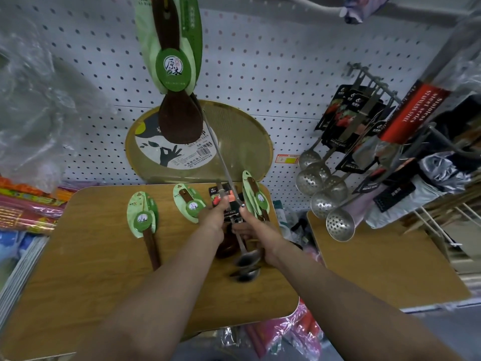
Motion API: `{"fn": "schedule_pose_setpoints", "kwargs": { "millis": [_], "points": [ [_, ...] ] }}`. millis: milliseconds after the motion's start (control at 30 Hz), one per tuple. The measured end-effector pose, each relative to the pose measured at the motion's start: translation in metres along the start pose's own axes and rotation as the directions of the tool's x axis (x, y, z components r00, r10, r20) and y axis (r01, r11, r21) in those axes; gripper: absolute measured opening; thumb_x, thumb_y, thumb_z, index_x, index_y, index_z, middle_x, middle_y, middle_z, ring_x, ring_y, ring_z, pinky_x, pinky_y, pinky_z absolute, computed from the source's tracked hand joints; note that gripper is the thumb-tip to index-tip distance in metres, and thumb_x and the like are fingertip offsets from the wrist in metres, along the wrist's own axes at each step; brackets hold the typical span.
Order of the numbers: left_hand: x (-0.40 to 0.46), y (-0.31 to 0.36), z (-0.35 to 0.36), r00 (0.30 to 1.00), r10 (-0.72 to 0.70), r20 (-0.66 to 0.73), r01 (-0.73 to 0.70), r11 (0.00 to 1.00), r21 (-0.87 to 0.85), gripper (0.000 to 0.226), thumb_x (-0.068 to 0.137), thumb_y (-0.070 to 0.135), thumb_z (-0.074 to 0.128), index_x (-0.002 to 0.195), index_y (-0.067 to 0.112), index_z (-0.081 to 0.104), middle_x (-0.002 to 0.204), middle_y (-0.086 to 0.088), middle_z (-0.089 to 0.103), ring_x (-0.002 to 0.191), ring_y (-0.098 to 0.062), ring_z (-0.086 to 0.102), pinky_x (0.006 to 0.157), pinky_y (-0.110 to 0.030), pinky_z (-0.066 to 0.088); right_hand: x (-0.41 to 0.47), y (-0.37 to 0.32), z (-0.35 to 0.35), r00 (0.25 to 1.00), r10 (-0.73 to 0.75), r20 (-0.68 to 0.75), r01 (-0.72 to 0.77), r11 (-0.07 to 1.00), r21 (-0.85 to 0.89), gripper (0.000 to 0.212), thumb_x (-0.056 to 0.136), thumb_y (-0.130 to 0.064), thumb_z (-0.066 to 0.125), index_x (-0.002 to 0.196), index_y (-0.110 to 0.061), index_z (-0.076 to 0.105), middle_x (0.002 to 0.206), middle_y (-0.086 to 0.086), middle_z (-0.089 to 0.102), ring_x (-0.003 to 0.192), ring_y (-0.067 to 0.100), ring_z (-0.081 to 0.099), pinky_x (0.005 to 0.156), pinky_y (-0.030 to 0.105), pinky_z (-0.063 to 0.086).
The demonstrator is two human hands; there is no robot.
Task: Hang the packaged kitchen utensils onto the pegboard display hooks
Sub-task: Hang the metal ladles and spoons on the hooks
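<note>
Steel ladles, stiff, slick and bowl-heavy, gripped at their black cards by left hand and right hand; hook close above.

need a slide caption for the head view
Both hands hold a bunch of packaged steel ladles at a long hook on the pegboard.

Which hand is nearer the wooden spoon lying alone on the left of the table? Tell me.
Left. The left hand grips metal utensils right of the wooden spoon, with one green pack between them. The right hand is farther right, beyond the left.
</note>
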State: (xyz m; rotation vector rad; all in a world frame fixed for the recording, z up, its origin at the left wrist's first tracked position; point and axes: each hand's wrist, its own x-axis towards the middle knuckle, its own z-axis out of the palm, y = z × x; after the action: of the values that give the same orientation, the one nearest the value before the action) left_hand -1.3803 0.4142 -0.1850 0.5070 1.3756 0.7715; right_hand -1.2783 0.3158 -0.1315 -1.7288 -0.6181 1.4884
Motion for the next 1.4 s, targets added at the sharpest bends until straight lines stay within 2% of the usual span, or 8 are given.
{"fn": "schedule_pose_setpoints", "kwargs": {
  "millis": [100, 233, 400, 533, 700, 967, 1167, 1400],
  "points": [
    [-0.01, 0.002, -0.002, 1.0, 0.001, 0.003, -0.001, 1.0, -0.022, 0.038, 0.081, 0.035, 0.081, 0.106, 0.011, 0.065, 0.106, -0.01, 0.071, 0.1, -0.032, 0.067, 0.096, -0.051, 0.053, -0.007, 0.002, -0.001, 1.0, -0.013, 0.018, 0.013, 1.0, 0.003, 0.061, 0.084, -0.066, 0.063, 0.119, -0.017, 0.071, 0.098, -0.009, 0.078, 0.1, 0.007, 0.065, 0.072, 0.024, 0.04],
    [-0.026, 0.003, -0.001, 0.995, 0.101, -0.011, -0.101, 0.993, -0.063, 0.011, 0.083, 0.022, 0.079, 0.091, 0.022, 0.072, 0.099, -0.006, 0.075, 0.099, -0.031, 0.069, 0.098, -0.052, 0.051, -0.015, 0.012, -0.007, 0.998, -0.055, 0.028, 0.054, 0.998, 0.014, 0.04, 0.084, -0.055, 0.072, 0.097, -0.017, 0.075, 0.089, -0.005, 0.076, 0.09, 0.014, 0.065, 0.08, 0.03, 0.051],
    [-0.067, -0.002, 0.014, 0.984, 0.178, -0.005, -0.178, 0.978, -0.107, 0.012, 0.08, 0.016, 0.081, 0.086, 0.021, 0.072, 0.097, -0.005, 0.076, 0.096, -0.031, 0.07, 0.093, -0.051, 0.055, -0.032, 0.026, -0.022, 0.994, -0.097, 0.052, 0.094, 0.994, 0.058, 0.018, 0.087, -0.033, 0.077, 0.083, -0.018, 0.07, 0.065, 0.0, 0.057, 0.058, 0.012, 0.049, 0.055, 0.026, 0.043],
    [-0.117, -0.02, 0.041, 0.969, 0.245, 0.032, -0.238, 0.96, -0.147, 0.014, 0.086, 0.005, 0.074, 0.085, 0.016, 0.066, 0.085, -0.009, 0.071, 0.072, -0.025, 0.067, 0.079, -0.043, 0.059, -0.055, 0.037, -0.055, 0.993, -0.103, 0.049, 0.099, 0.991, 0.085, 0.017, 0.083, -0.028, 0.081, 0.084, -0.013, 0.073, 0.073, 0.01, 0.064, 0.065, 0.024, 0.054, 0.07, 0.042, 0.059],
    [-0.176, -0.063, 0.085, 0.957, 0.276, 0.086, -0.26, 0.952, -0.163, 0.019, 0.085, 0.009, 0.076, 0.101, 0.016, 0.07, 0.096, -0.01, 0.075, 0.086, -0.028, 0.072, 0.086, -0.046, 0.058, -0.099, 0.058, -0.123, 0.985, -0.173, -0.022, 0.174, 0.983, 0.06, 0.01, 0.087, -0.019, 0.077, 0.079, -0.015, 0.072, 0.066, -0.002, 0.072, 0.054, 0.008, 0.052, 0.054, 0.023, 0.044],
    [-0.281, -0.157, 0.194, 0.923, 0.306, 0.232, -0.279, 0.95, -0.141, 0.011, 0.093, 0.009, 0.068, 0.1, 0.017, 0.063, 0.087, -0.01, 0.066, 0.06, -0.022, 0.06, 0.034, -0.02, 0.042, -0.185, 0.118, -0.257, 0.963, -0.235, -0.13, 0.257, 0.947, 0.191, 0.023, 0.089, -0.013, 0.074, 0.069, -0.012, 0.064, 0.052, 0.001, 0.062, 0.039, 0.008, 0.051, 0.039, 0.016, 0.039],
    [-0.34, -0.237, 0.307, 0.887, 0.278, 0.369, -0.232, 0.959, -0.165, 0.012, 0.091, 0.004, 0.068, 0.096, 0.015, 0.065, 0.08, -0.008, 0.065, 0.047, -0.012, 0.063, 0.04, -0.023, 0.05, -0.24, 0.165, -0.373, 0.904, -0.243, -0.352, 0.334, 0.916, 0.223, 0.02, 0.089, -0.019, 0.075, 0.073, -0.014, 0.065, 0.055, 0.0, 0.056, 0.044, 0.007, 0.044, 0.043, 0.018, 0.035],
    [-0.403, -0.307, 0.421, 0.831, 0.266, 0.489, -0.189, 0.961, -0.201, 0.015, 0.092, 0.006, 0.069, 0.102, 0.017, 0.065, 0.09, -0.008, 0.068, 0.07, -0.02, 0.062, 0.062, -0.03, 0.052, -0.286, 0.197, -0.483, 0.83, -0.214, -0.515, 0.424, 0.841, 0.335, 0.021, 0.091, -0.018, 0.073, 0.073, -0.013, 0.064, 0.051, -0.003, 0.054, 0.04, 0.007, 0.042, 0.041, 0.019, 0.034]
  ]
}}
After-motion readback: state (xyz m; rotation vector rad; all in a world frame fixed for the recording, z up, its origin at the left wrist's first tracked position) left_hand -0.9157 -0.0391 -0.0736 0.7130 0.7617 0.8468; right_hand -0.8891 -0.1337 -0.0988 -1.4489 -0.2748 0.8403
